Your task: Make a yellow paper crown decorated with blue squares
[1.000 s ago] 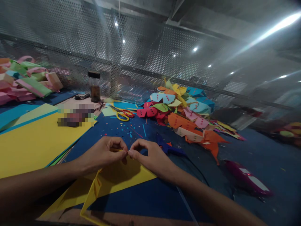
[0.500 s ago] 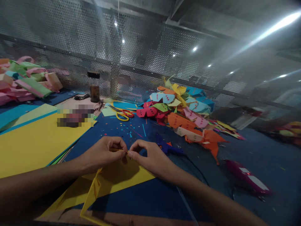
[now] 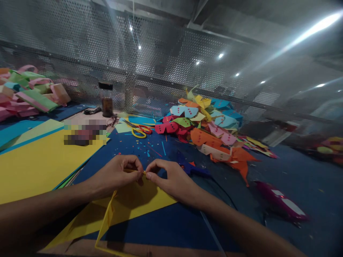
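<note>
Both hands meet at the middle of the blue work surface, fingertips almost touching. My left hand is closed in a pinch on a folded piece of yellow paper, whose narrow folded part hangs down toward the front edge. Thumb and fingers of my right hand pinch the tip of the same paper. Much of the pinched part is hidden by the fingers. Beneath the hands lies a flat yellow sheet. Just right of my right hand is a blue glue gun with a black cord.
Behind the hands lie yellow- and red-handled scissors among paper scraps. Folded coloured paper pieces are heaped at the back right. A purple object lies right. Yellow sheets, a dark-lidded jar and paper pieces occupy the left.
The hands keep their pinch, with only a slight shift of the fingers. The lower end of the hanging yellow strip has swung a little to the right.
</note>
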A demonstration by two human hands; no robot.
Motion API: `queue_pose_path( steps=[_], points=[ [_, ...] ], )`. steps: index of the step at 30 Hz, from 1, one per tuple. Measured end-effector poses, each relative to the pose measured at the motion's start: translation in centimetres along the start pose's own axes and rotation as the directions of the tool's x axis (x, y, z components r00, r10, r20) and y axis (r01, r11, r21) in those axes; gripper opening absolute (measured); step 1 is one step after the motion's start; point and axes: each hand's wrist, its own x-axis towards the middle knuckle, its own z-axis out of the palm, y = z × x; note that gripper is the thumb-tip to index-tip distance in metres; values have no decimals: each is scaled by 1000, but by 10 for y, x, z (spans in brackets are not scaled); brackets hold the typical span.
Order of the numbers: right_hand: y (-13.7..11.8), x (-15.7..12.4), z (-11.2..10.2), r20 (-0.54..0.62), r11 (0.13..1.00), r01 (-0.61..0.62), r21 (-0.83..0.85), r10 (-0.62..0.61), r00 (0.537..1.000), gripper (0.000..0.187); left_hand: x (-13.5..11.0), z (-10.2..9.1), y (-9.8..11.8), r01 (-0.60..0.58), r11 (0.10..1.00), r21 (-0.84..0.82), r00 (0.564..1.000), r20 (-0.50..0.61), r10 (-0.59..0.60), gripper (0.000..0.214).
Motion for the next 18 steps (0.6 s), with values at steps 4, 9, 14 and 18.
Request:
queue_pose_path(
  steps=[4, 9, 14, 18],
  points=[
    [0, 0, 0, -11, 1000, 11, -4, -11, 1000, 6, 0, 1, -2, 10, 1000, -2, 1000, -3, -10, 17],
    [-1, 1, -1, -41, 999, 27, -44, -29, 999, 7, 2, -1, -2, -5, 1000, -17, 1000, -14, 5, 18],
    [2, 1, 1, -75, 979, 53, -197, -69, 995, 9, 4, -3, -3, 8, 999, -39, 1000, -16, -9, 19],
    [9, 0, 4, -47, 907, 142, -398, -175, 984, 9, 5, -3, -5, 7, 1000, -25, 1000, -12, -8, 19]
  ],
)
